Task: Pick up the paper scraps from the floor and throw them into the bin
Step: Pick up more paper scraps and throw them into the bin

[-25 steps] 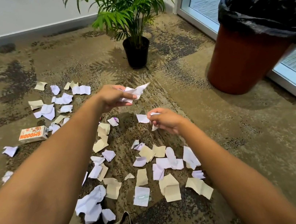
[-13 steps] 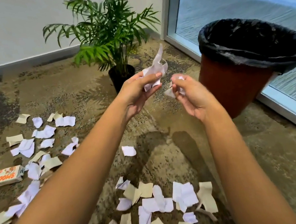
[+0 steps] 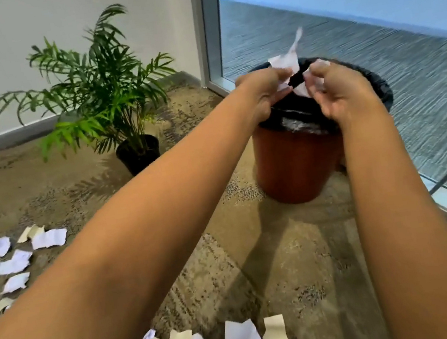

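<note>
Now scraps point(image 3: 286, 62) in both hands' grip — over bin point(image 3: 292, 164)

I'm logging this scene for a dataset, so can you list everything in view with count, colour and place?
bin: one, reddish-brown with a black liner, by the window on the right.
potted plant: one, green in a black pot, by the wall.
floor scraps: many, white and cream, on the carpet at the left and bottom.
held scraps: a few, white, over the bin's opening.
window: one, metal-framed, on the right.
left hand: grip on scraps, over the bin.
right hand: grip on scraps, over the bin.
</note>
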Motion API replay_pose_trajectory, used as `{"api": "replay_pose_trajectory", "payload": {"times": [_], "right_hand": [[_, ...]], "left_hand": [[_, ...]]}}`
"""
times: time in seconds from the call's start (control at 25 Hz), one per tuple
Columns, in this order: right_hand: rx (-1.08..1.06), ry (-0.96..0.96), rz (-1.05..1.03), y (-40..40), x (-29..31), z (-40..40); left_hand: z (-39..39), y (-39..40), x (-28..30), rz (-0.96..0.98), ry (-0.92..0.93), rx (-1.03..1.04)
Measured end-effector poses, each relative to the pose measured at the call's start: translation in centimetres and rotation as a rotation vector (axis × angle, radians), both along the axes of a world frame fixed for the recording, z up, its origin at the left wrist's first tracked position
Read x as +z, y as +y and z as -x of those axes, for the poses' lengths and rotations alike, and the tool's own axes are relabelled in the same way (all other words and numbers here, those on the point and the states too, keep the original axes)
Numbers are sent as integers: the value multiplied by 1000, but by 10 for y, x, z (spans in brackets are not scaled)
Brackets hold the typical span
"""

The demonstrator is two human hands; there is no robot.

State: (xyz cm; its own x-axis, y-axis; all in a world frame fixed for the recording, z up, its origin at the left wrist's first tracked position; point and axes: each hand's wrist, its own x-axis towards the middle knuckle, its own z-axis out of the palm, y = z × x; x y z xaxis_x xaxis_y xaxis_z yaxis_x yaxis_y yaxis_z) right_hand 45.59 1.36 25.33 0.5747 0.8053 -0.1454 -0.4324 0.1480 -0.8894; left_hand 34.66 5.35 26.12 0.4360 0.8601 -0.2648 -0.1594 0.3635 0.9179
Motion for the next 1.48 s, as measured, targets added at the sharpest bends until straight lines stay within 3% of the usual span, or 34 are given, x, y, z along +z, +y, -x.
{"api": "replay_pose_trajectory", "payload": {"times": [0.2, 0.36, 0.52, 0.68, 0.76, 0.88, 1.08, 1.2, 1.28, 1.4, 1.48], "right_hand": [[140, 36, 62, -11, 5, -23], [123, 19, 117, -16, 11, -30], [257, 80, 109, -19, 16, -9], [395, -42, 99, -21, 13, 36], [433, -122, 91, -25, 6, 65], [466, -212, 158, -36, -21, 103], [566, -429, 530, -71, -102, 140], [592, -528, 715, -108, -150, 156], [630, -539, 804, -129, -182, 166], [551, -905, 1016, -153, -217, 171], [517, -1022, 1088, -169, -226, 172]], "left_hand": [[-25, -2, 27, -9, 154, -161], [-16, -2, 21, 42, 25, -181], [14, -4, 3, -57, -127, -13], [61, -19, -26, -110, -201, 167], [88, -30, -43, -128, -153, 217], [126, -42, -80, -103, -18, 202], [172, -65, -150, -20, 311, 84], [194, -86, -190, -114, 636, 38], [205, -97, -209, -224, 858, -99], [224, -102, -228, -571, 1335, -329], [240, -101, -235, -626, 1480, -369]]}}
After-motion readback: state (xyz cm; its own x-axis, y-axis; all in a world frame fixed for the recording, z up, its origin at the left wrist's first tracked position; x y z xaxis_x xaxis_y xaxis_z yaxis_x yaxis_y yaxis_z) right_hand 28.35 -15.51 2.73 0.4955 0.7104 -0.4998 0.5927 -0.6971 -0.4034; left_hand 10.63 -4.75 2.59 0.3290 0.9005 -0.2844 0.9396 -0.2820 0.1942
